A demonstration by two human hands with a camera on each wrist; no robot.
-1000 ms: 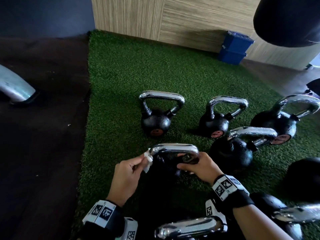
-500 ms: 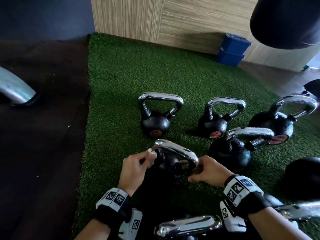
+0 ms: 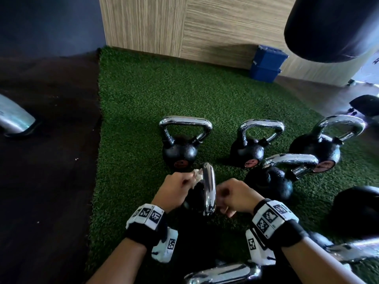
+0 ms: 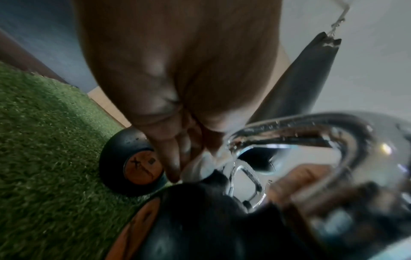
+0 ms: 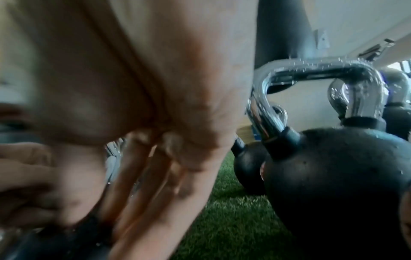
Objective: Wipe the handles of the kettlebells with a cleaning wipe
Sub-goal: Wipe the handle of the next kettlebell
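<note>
A black kettlebell stands on the green turf point(image 3: 133, 119) between my hands, its chrome handle point(image 3: 209, 189) turned end-on to me. My left hand point(image 3: 184, 185) pinches a white wipe point(image 3: 198, 175) against the handle's far left bend. In the left wrist view the fingers point(image 4: 175, 158) press the wipe point(image 4: 198, 167) at the foot of the handle point(image 4: 311, 133). My right hand point(image 3: 223, 199) is curled round the near end of the handle. The right wrist view shows mostly palm and blurred fingers point(image 5: 144, 176).
Several other kettlebells ring the spot: one just behind point(image 3: 180, 152), two further right point(image 3: 248, 150) point(image 3: 315, 148), one close at the right point(image 3: 270, 181). Chrome handles point(image 3: 223, 273) lie near my wrists. A punching bag point(image 3: 332, 25) hangs top right; blue boxes point(image 3: 266, 64) sit by the wall.
The kettlebell has turned, so its handle went from crosswise to end-on. Both hands closed in on it, the left with the wipe moving to the far bend.
</note>
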